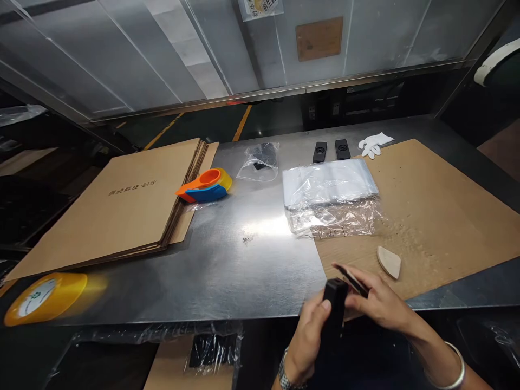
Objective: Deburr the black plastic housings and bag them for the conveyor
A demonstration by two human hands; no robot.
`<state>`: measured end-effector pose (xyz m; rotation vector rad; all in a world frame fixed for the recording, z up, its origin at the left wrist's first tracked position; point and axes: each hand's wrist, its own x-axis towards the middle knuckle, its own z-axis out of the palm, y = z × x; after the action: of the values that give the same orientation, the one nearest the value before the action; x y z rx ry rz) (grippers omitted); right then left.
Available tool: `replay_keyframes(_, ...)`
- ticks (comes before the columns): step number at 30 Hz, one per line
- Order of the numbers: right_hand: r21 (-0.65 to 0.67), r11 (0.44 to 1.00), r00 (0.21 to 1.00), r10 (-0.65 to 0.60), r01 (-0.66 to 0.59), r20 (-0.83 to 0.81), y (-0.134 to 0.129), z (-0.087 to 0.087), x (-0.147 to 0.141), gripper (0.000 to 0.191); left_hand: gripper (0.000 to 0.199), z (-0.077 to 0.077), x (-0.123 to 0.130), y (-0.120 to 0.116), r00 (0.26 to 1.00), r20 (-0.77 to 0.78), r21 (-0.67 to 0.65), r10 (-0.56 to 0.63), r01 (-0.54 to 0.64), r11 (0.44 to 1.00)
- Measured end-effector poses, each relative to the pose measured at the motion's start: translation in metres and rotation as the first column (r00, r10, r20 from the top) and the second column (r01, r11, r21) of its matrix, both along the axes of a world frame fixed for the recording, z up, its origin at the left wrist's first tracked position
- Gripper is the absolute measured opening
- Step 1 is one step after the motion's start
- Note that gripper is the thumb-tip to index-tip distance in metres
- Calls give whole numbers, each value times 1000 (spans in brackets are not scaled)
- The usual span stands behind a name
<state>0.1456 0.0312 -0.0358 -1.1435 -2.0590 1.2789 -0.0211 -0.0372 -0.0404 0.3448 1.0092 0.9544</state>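
My left hand (pixel 305 338) is closed around a black oblong block (pixel 335 306), its thumb pressed on the near side. The block is tilted up at the front edge of the metal table. Beside it, my right hand (pixel 384 300) grips a thin flat dark piece with a light edge (pixel 352 278) between thumb and fingers. Its kind cannot be made out. The piece is close to the block's upper end; whether they touch is unclear. A tan, wedge-shaped pad (pixel 389 262) lies on the cardboard sheet (pixel 447 216), just beyond my right hand.
Clear plastic bags (pixel 331 184) lie mid-table, with two black blocks (pixel 320 152) and a white glove (pixel 376 144) behind. Leftward are a small bagged item (pixel 260 162), a tape dispenser (pixel 207 185), stacked cardboard (pixel 122 200) and a yellow tape roll (pixel 44 298). The metal table (pixel 227 271) ends near me.
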Motion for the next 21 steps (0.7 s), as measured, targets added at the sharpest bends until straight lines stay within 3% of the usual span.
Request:
replay_keyframes(2, -101, 986, 986, 118, -130, -114, 0, 12, 1, 31, 41, 1, -9, 2, 995, -27, 94, -94, 96, 991)
replay_keyframes(4, -110, 990, 990, 80, -93, -117, -3, 17, 3, 15, 47, 2, -20, 5, 988, 75, 120, -133, 123, 985)
replay_keyframes(7, 70, 985, 982, -149, 158, -113, -15, 11, 4, 8, 56, 3, -33, 10, 953, 303, 120, -2, -36, 992)
replay_keyframes(10, 295, 887, 934, -323, 355, -153, -34, 0, 0, 17, 60, 2, -30, 11, 898, 391, 136, 203, -274, 952)
replay_keyframes(12, 398, 839, 929, -331, 371, -166, -46, -5, -4, 25, 56, 2, -20, 10, 894, 342, 131, 291, -351, 927)
replay_keyframes(15, 462, 847, 963, -205, 263, -173, -57, -10, -7, 31, 47, 2, -6, 5, 910, 180, 94, 374, -394, 914)
replay_keyframes(18, 337, 911, 965, -182, 238, -188, -60, -11, -3, 57, 49, 2, -4, 1, 907, 16, 125, 420, -419, 899)
replay_keyframes(21, 202, 938, 959, -274, 282, -70, -58, -3, 2, 44, 50, 1, -9, -3, 898, -136, 191, 419, -391, 900)
